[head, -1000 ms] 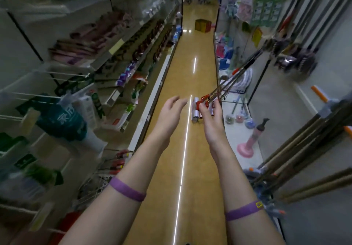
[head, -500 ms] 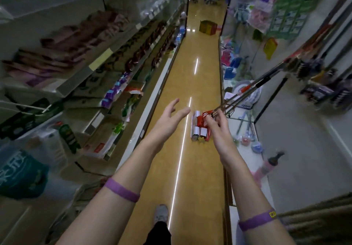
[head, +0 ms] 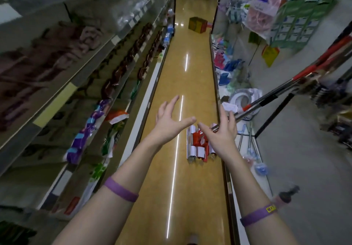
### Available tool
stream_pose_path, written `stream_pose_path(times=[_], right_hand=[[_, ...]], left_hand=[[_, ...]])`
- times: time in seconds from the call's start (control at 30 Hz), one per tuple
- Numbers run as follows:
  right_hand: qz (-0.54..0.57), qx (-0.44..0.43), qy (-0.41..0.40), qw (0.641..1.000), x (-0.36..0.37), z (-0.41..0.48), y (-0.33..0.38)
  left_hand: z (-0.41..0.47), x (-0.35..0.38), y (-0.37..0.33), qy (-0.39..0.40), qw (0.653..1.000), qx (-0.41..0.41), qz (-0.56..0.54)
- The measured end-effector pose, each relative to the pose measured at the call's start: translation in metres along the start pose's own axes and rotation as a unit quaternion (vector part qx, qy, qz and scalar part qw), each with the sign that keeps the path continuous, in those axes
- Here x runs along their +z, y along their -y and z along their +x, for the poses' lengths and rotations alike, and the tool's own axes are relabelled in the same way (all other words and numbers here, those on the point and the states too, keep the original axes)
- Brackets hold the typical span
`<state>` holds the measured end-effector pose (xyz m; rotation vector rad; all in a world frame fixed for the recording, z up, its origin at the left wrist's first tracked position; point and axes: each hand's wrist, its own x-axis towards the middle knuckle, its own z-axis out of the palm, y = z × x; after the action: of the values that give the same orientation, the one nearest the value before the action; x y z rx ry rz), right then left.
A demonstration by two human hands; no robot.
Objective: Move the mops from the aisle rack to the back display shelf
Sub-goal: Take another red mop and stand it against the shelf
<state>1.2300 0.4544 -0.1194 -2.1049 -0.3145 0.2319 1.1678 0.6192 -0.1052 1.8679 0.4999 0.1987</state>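
Holding the mops [head: 198, 145] in its grip, right hand [head: 222, 133]; left hand [head: 168, 123] spread empty.

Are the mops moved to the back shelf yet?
Not yet. The right hand holds a bundle of mops by the handles in the aisle; the left hand is open beside it. No back shelf with mops shows, so carrying and placing remain.
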Motion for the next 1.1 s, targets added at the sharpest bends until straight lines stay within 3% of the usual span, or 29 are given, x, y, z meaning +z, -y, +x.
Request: stream_pose_path(times=[0.3, 0.67, 0.83, 1.1], right_hand=[[-0.104, -0.031, -0.018, 0.994, -0.005, 0.2, -0.03], [-0.177, -0.071, -0.008, 0.982, -0.037, 0.435, -0.034], [-0.027, 0.0, -0.019, 0.999, -0.056, 0.498, -0.039], [0.062, 0.099, -0.108, 0.987, -0.101, 0.566, -0.089]], left_hand=[[0.185, 0.047, -0.013, -0.027, 0.993, 0.03, 0.11], [0.401, 0.089, -0.075, -0.105, 0.949, 0.063, 0.29], [0.473, 0.115, -0.097, -0.049, 0.964, 0.057, 0.256], [0.58, 0.198, -0.122, 0.099, 0.959, 0.113, 0.241]])
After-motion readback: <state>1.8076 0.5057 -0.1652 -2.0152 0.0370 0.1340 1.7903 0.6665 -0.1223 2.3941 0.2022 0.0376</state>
